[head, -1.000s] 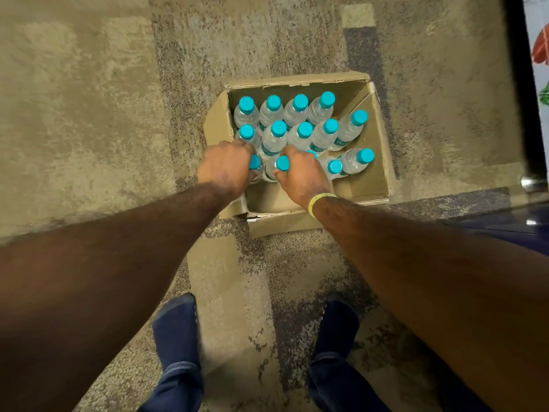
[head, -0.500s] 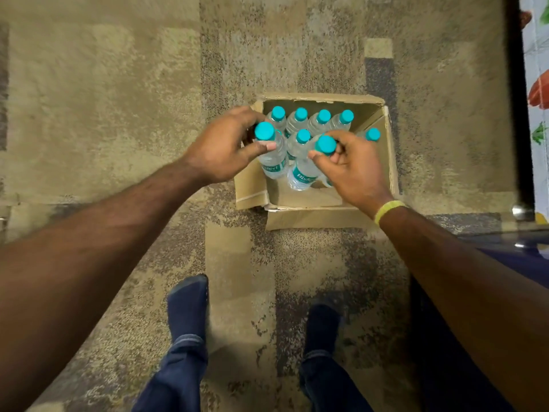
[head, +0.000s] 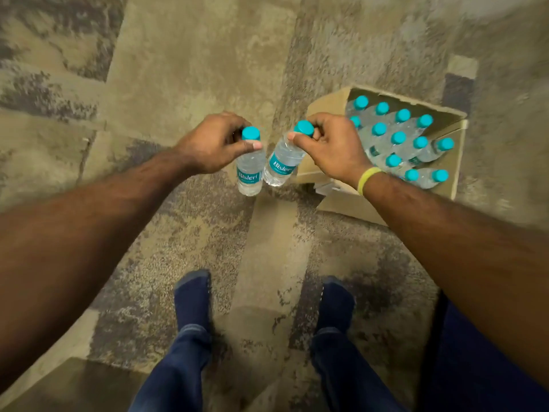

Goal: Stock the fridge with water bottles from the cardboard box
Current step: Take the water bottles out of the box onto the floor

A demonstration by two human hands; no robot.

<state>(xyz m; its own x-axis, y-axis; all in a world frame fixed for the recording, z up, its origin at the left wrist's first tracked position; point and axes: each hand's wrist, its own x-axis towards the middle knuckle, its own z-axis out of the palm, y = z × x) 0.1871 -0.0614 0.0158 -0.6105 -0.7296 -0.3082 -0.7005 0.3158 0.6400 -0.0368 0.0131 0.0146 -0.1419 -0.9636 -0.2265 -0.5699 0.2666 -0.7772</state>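
My left hand [head: 212,142] grips a small clear water bottle [head: 250,171] by its neck, just under the teal cap; the bottle hangs upright above the carpet. My right hand [head: 331,144] pinches a second water bottle [head: 280,166] at its teal cap, and that bottle hangs tilted to the lower left, close beside the first. To the right, on the floor, the open cardboard box [head: 456,173] holds several more teal-capped bottles [head: 398,138]. The fridge is not in view.
Patterned beige and grey carpet [head: 178,69] covers the floor all around. My two feet in dark socks [head: 193,295] and blue jeans stand below the hands. A box flap [head: 344,200] folds out toward me.
Both hands have lifted their bottles out of the box and carried them left, clear of it. The view has swung left, so the box now sits at the right.
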